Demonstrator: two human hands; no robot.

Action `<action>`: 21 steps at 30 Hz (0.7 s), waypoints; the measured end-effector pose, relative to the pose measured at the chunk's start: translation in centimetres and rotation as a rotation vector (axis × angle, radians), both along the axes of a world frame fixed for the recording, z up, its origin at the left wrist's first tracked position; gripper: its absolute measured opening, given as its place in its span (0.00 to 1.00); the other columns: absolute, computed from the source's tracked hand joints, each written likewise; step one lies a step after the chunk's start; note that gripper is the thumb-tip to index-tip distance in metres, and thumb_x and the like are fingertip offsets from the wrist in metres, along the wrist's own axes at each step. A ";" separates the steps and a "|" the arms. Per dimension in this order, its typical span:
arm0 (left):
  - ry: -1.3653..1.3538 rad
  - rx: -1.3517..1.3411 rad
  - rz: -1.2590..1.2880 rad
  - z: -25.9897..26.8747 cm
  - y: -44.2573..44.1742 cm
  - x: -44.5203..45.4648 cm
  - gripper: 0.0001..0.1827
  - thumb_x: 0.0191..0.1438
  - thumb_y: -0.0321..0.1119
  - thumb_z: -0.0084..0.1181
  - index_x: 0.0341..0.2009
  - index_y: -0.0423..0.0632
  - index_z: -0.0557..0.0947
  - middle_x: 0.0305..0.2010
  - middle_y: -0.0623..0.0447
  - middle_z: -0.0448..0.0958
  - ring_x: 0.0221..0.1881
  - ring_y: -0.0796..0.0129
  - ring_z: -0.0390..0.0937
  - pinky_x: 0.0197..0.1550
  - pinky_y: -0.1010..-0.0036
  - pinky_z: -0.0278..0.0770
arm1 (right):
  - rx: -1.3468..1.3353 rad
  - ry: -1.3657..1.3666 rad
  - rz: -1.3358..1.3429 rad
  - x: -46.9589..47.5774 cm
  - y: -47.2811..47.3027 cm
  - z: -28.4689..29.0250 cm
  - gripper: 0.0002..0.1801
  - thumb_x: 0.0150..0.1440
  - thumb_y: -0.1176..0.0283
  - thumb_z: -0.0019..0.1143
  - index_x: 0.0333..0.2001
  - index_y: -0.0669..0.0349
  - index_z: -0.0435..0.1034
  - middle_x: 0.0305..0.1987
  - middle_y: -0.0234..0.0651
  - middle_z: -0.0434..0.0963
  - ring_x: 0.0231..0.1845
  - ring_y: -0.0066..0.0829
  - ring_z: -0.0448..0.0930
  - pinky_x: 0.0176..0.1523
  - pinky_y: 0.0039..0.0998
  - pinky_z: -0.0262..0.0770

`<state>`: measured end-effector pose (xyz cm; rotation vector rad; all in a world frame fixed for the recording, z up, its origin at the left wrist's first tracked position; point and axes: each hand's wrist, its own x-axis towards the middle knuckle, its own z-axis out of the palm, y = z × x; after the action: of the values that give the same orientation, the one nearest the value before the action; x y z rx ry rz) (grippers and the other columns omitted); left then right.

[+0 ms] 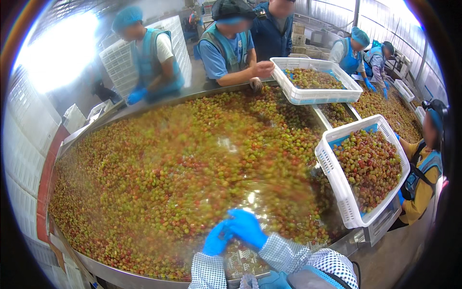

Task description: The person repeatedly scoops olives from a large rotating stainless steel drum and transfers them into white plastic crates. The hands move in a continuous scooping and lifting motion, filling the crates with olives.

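Observation:
My left hand [216, 239], in a blue glove, is held low over the near edge of a large metal sorting table. Beside it my right hand [248, 227], also blue-gloved, reaches in so that the fingers of both hands overlap. Whether anything is pinched between them is hidden by the gloves. Loose red and green grapes [173, 180] cover much of the table in front of me, partly blurred. Under my hands the perforated metal surface [236, 265] shows through, with a few grapes on it.
A white plastic crate of grapes [361, 213] is tilted at the right edge, beside a person in yellow sleeves. Another white crate [314, 97] rests at the far side near a person's bare hand [263, 69]. Several co-workers stand around. Stacked white crates [115, 57] rise behind the table.

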<state>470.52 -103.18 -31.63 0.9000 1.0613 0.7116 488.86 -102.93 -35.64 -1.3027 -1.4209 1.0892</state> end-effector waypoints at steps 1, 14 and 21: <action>0.036 0.013 -0.087 -0.1 -0.8 0.3 0.28 0.68 0.19 0.56 0.71 0.45 0.73 0.69 0.48 0.76 0.62 0.61 0.79 0.62 0.66 0.82 | -0.015 0.070 -0.016 0.5 -1.0 0.0 0.18 0.63 0.59 0.66 0.54 0.51 0.84 0.71 0.45 0.77 0.71 0.51 0.76 0.73 0.48 0.70; -0.528 0.192 0.242 12.2 1.3 19.4 0.21 0.74 0.42 0.56 0.64 0.44 0.81 0.40 0.60 0.80 0.40 0.76 0.78 0.38 0.79 0.77 | 0.239 -0.116 -0.568 14.7 -13.0 6.8 0.34 0.66 0.72 0.62 0.75 0.61 0.64 0.78 0.46 0.69 0.77 0.48 0.70 0.79 0.45 0.64; -0.226 0.577 -0.533 19.8 -0.1 47.3 0.43 0.67 0.45 0.66 0.78 0.40 0.62 0.73 0.40 0.71 0.64 0.54 0.77 0.66 0.62 0.76 | 0.048 0.051 -0.767 20.5 -18.0 3.4 0.31 0.70 0.65 0.56 0.74 0.64 0.65 0.74 0.50 0.73 0.73 0.51 0.73 0.75 0.44 0.68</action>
<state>517.87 -103.24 -11.80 1.4859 0.3737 0.6507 509.36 -120.91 -32.20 -1.5751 -0.7724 0.5554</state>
